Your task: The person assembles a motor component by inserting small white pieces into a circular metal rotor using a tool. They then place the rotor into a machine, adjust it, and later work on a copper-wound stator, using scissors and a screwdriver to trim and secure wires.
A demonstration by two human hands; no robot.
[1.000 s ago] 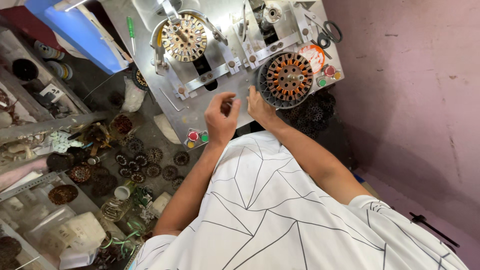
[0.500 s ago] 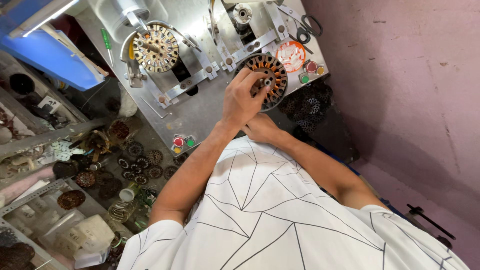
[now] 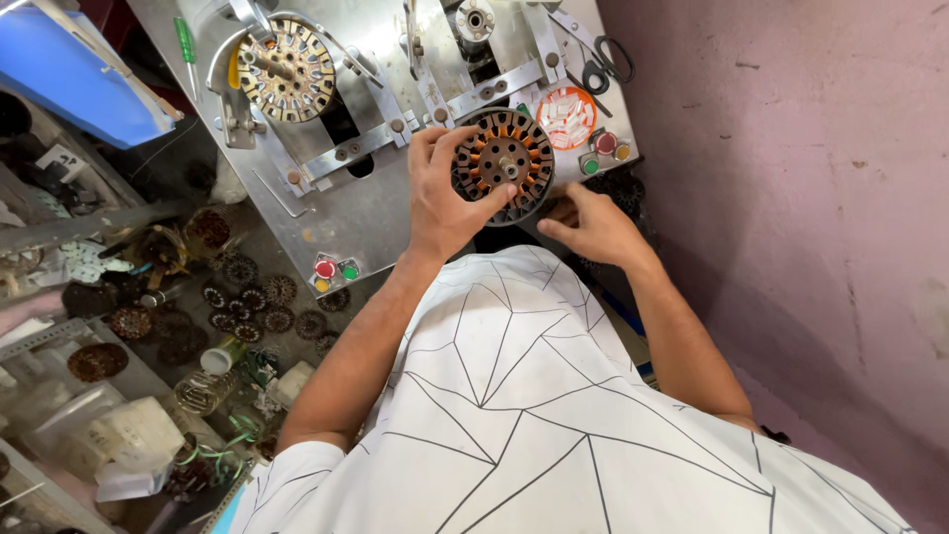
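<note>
Your left hand (image 3: 443, 193) fingers grip the unwound stator (image 3: 502, 166) at the machine's front edge (image 3: 395, 232); your right hand (image 3: 593, 225) fingers curl beneath; winding not begun

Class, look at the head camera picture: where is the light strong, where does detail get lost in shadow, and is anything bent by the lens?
Head view: even light on the metal machine panel and the left hand on the round stator; lower-left clutter falls into shadow; right hand sharp, no motion blur; the wide lens slants the panel's edges.

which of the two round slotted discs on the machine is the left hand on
The right-hand disc, dark with orange slots; the left hand grips its edge. The pale disc sits untouched.
</note>
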